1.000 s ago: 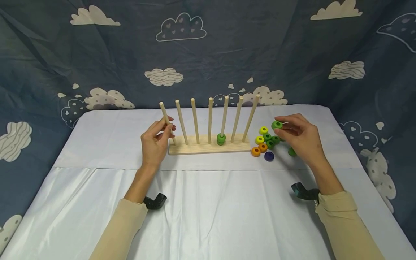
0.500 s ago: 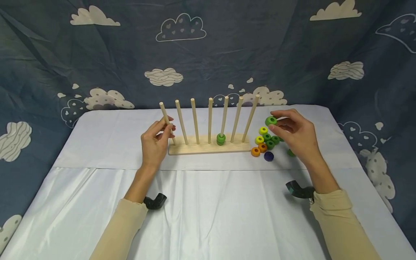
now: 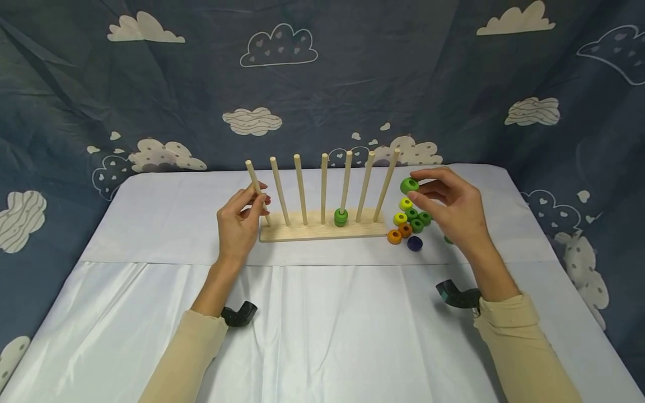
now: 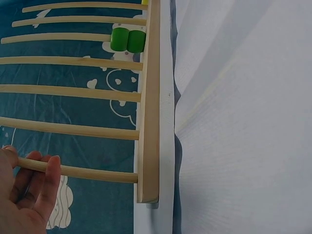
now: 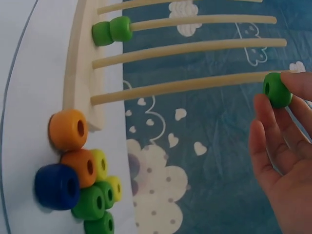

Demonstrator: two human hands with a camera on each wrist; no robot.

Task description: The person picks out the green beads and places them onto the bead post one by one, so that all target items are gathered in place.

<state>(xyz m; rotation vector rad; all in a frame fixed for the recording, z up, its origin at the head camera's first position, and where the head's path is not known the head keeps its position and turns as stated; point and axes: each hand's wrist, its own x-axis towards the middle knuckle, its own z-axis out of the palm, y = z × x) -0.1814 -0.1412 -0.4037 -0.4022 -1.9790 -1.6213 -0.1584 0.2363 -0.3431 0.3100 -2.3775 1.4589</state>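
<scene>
My left hand (image 3: 238, 223) pinches the leftmost wooden peg (image 4: 97, 174) of a peg rack, partway up its length. The rack's pale wooden base (image 3: 302, 230) lies on the table with a row of several upright pegs. Two green beads (image 3: 341, 218) sit stacked at the foot of the third peg from the right. Raised in my right hand (image 3: 450, 204) is another green bead (image 5: 278, 90), pinched between thumb and fingertips, its hole showing. In the head view this bead is just right of the rightmost peg (image 3: 387, 186), above the loose beads.
Loose beads lie right of the base: orange beads (image 3: 395, 237), yellow beads (image 3: 400, 218), several green beads (image 3: 416, 225) and a dark blue bead (image 3: 415, 243). A white cloth (image 3: 322, 324) covers the table. Behind it hangs a dark cloud-patterned curtain (image 3: 353, 84).
My right hand has carried the green bead left and slightly up, toward the rightmost peg. The left hand keeps its hold on the leftmost peg.
</scene>
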